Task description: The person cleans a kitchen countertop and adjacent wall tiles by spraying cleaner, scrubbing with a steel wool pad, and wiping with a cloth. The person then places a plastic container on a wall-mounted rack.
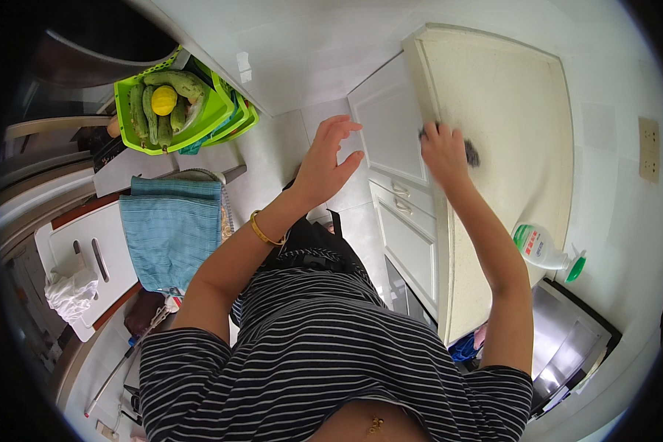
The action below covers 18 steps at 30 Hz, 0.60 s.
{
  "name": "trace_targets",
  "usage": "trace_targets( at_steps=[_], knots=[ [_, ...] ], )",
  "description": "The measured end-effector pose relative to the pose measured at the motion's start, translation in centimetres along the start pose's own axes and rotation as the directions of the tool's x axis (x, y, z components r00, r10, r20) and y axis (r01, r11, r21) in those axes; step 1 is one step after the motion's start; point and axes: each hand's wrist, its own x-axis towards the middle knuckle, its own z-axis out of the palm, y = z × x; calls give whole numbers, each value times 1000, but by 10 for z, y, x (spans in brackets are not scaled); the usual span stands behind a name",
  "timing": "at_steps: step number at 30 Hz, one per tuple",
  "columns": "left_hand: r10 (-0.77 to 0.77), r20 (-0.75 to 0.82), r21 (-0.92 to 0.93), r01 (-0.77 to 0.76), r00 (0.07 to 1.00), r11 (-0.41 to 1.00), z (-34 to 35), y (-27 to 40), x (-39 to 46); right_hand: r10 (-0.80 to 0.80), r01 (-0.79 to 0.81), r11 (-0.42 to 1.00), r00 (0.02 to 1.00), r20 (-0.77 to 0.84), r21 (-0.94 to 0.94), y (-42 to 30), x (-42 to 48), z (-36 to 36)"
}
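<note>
My left hand [331, 160] hangs in the air over the floor in front of me, its thumb apart from its curled fingers and nothing in it. To the right, my right hand [445, 154] presses down near the front edge of a cream countertop [508, 110]. Its fingers are bent over a dark, fuzzy pad [471, 153], which shows on both sides of the hand; its exact kind is blurred. A white spray bottle [541, 246] with a green trigger head stands further along the counter by the wall, beyond my right forearm.
White cabinet doors [392, 121] lie under the counter. A stainless steel appliance [569, 331] sits beyond my right elbow. On the left are a green basket [210, 132] of squashes and one yellow fruit, a blue towel [171, 232], and a white board [113, 243] with a crumpled white cloth [72, 290].
</note>
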Motion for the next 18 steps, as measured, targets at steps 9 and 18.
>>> trace_targets(
  at_steps=[9,18],
  knots=[
    [-34,-9,-6,34,999,999,39,-3,-64,-181,144,962,972,151,230,-59,-260,-23],
    [45,40,-23,-44,998,999,86,18,-130,118,-118,990,993,2,73,-60,-178,-14]
  ],
)
